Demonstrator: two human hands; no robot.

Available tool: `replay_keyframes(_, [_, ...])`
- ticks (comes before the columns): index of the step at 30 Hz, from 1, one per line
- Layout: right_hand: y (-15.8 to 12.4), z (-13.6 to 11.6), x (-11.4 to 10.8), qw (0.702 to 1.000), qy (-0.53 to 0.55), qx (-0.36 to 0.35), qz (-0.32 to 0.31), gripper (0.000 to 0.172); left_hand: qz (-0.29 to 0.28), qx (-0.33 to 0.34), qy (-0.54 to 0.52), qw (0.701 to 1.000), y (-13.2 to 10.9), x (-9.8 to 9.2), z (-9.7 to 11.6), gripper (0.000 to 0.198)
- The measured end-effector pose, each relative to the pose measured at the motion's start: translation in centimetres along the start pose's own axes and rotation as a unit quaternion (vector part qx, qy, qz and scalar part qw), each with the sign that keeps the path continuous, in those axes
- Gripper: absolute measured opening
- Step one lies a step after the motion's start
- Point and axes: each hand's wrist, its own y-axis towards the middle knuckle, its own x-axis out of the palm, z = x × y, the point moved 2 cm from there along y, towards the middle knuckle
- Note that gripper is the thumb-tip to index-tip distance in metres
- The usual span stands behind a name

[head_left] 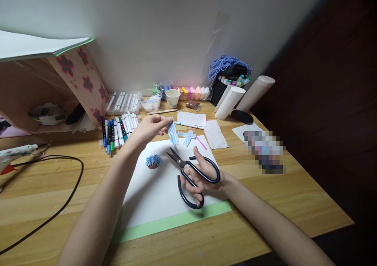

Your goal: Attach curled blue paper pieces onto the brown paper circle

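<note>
My left hand (pixel 151 130) pinches the top of a strip of blue-and-white streaked paper (pixel 172 131), which hangs down over the white sheet (pixel 159 199). In my right hand (pixel 200 175) is a pair of scissors (pixel 184 164) with large black handles. The blades are slightly apart, and their tips point up and left, just below the strip's lower end. A small brown piece topped with blue-and-white frills (pixel 153 161) sits on the sheet, left of the scissors. Behind the blades lie more blue-streaked paper pieces (pixel 189 137) and a pink stick-like pen (pixel 201 142).
Many markers (pixel 118 130) lie at the left, near a clear marker case (pixel 123 103). Along the wall stand a clear bowl (pixel 151 105), a paper cup (pixel 172 98) and bagged colourful lumps (pixel 188 92). A black cable (pixel 79 179) curves across the left. White rolls (pixel 230 102) stand at right.
</note>
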Motion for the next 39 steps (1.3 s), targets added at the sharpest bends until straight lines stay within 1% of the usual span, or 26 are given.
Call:
replay_keyframes(2, [-1.0,-0.4,-0.7,0.999,-0.024,0.032,-0.01,0.097,0.017,-0.003,0.004,1.0,0.0,-0.2,0.1,0.037])
replay_keyframes(4, [-1.9,-0.6,-1.6,0.996,-0.071,0.044,-0.01,0.091,0.036,-0.003,0.018,0.999,0.2,-0.6,-0.2,0.034])
replay_keyframes(7, [-2.7,-1.1,-2.8,0.992,-0.121,0.014,-0.017,0.085,0.065,-0.006,0.078,0.995,1.2,-1.3,-1.7,0.03])
replay_keyframes(8, [-2.7,-1.3,-3.2,0.993,-0.121,-0.004,-0.004,0.085,0.066,-0.004,0.104,0.992,1.6,-1.5,-2.5,0.029])
replay_keyframes(9, [-2.7,-1.5,-3.6,0.993,-0.112,-0.028,0.02,0.085,0.056,-0.006,0.14,0.988,2.1,-1.6,-3.3,0.03])
replay_keyframes(12, [-2.2,-2.3,-5.0,0.987,-0.049,-0.11,0.11,0.084,0.033,-0.015,0.179,0.983,3.0,-1.4,-5.9,0.032])
replay_keyframes(14, [-1.9,-2.8,-5.7,0.978,-0.018,-0.154,0.141,0.083,0.05,0.003,0.206,0.977,3.1,-0.8,-6.8,0.03])
replay_keyframes(17, [-1.5,-3.0,-6.5,0.973,0.002,-0.184,0.141,0.079,0.104,0.067,0.235,0.964,2.7,1.0,-7.0,0.026])
replay_keyframes(18, [-1.5,-2.9,-6.6,0.973,0.004,-0.185,0.139,0.078,0.107,0.084,0.241,0.961,2.5,1.8,-7.0,0.025])
replay_keyframes(19, [-1.4,-2.8,-6.7,0.974,0.005,-0.182,0.137,0.077,0.097,0.095,0.247,0.959,2.5,2.7,-7.1,0.024])
replay_keyframes(22, [-1.1,-2.5,-6.9,0.977,0.006,-0.167,0.136,0.075,0.073,0.091,0.26,0.958,2.5,4.8,-7.5,0.019])
replay_keyframes(24, [-1.0,-2.2,-6.9,0.977,0.005,-0.162,0.138,0.075,0.066,0.081,0.257,0.961,2.5,5.3,-7.8,0.011])
replay_keyframes(25, [-0.9,-2.1,-6.9,0.977,0.003,-0.159,0.138,0.075,0.063,0.076,0.251,0.963,2.5,5.2,-7.9,0.009])
replay_keyframes(26, [-0.8,-2.0,-6.9,0.977,0.001,-0.161,0.139,0.074,0.059,0.07,0.243,0.966,2.6,4.9,-7.8,0.009])
replay_keyframes(28, [-0.7,-1.9,-6.9,0.978,-0.006,-0.157,0.141,0.074,0.056,0.064,0.218,0.972,2.8,3.5,-7.2,0.012])
replay_keyframes(31, [-0.5,-1.8,-7.0,0.975,0.006,-0.159,0.156,0.074,0.078,0.062,0.175,0.98,3.9,0.1,-5.3,0.022])
replay_keyframes(33, [-0.4,-1.7,-7.0,0.974,0.015,-0.156,0.162,0.074,0.113,0.055,0.155,0.98,5.6,-2.6,-3.6,0.029])
replay_keyframes(36, [-0.2,-1.7,-7.2,0.975,0.017,-0.154,0.162,0.074,0.159,0.039,0.139,0.977,9.0,-6.2,-0.7,0.033])
replay_keyframes(38, [-0.1,-1.7,-7.3,0.974,0.019,-0.156,0.163,0.074,0.18,0.028,0.134,0.974,10.7,-7.6,1.3,0.034])
replay_keyframes(39, [-0.1,-1.7,-7.3,0.974,0.021,-0.156,0.166,0.074,0.187,0.027,0.133,0.973,11.1,-7.9,2.2,0.034])
